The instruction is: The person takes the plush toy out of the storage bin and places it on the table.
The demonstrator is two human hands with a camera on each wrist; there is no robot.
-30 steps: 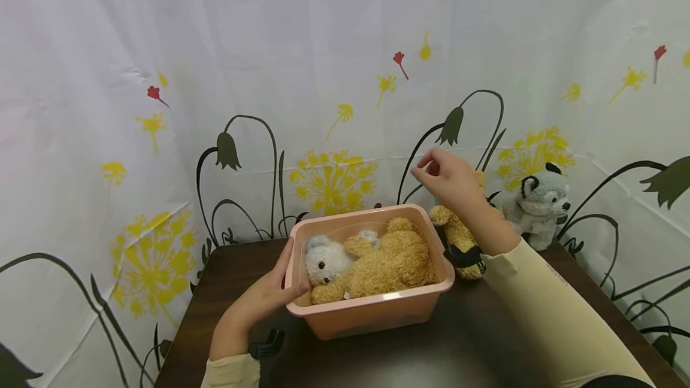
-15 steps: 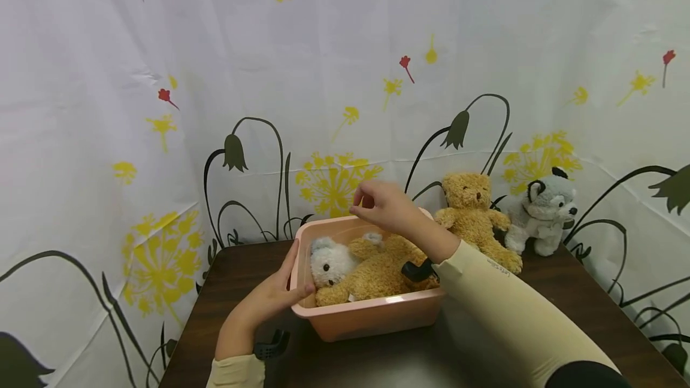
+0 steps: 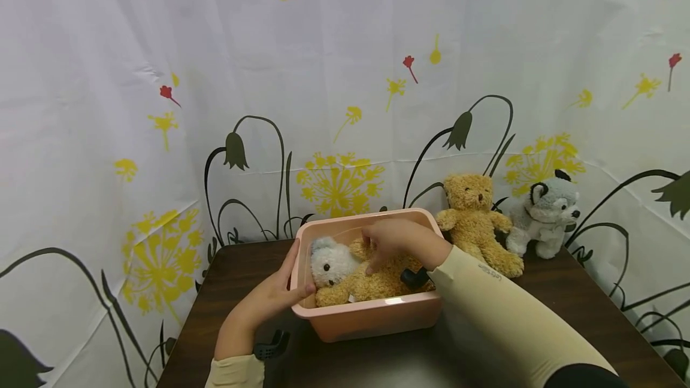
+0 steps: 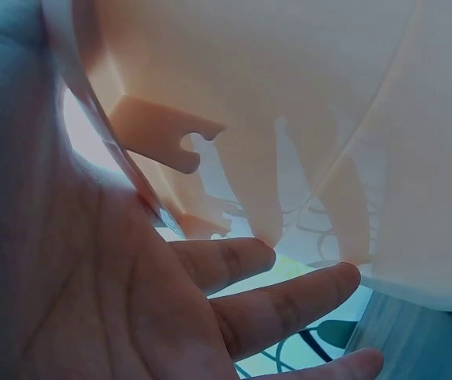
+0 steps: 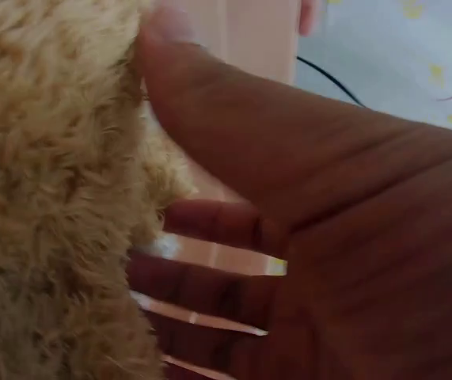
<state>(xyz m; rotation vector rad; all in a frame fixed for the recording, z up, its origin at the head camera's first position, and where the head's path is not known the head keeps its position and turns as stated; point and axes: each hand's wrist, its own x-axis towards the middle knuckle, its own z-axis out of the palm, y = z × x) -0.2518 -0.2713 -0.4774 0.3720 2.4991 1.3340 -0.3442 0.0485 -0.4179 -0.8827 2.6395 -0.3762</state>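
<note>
In the head view a pink plastic bin [image 3: 372,321] sits on the dark table, tilted a little. My left hand [image 3: 264,298] holds its left end, thumb over the rim and fingers spread along the outer wall. Inside, a curly golden teddy bear [image 3: 380,285] lies beside a white plush animal [image 3: 335,261] with a bluish ear. My right hand [image 3: 396,241] reaches into the bin over the bear. In the right wrist view the thumb [image 5: 210,103] meets the bear's fur [image 5: 51,190] on one side, while the other fingers pass behind it, their tips hidden.
Another golden teddy bear [image 3: 471,220] sits upright right of the bin. Beside it is a grey and white plush dog [image 3: 547,214]. A patterned white curtain [image 3: 345,47] hangs behind the dark wooden table [image 3: 237,262].
My right hand has come from above the seated bear at right, moving left and down into the bin onto the teddy bear there. The left hand has stayed on the bin.
</note>
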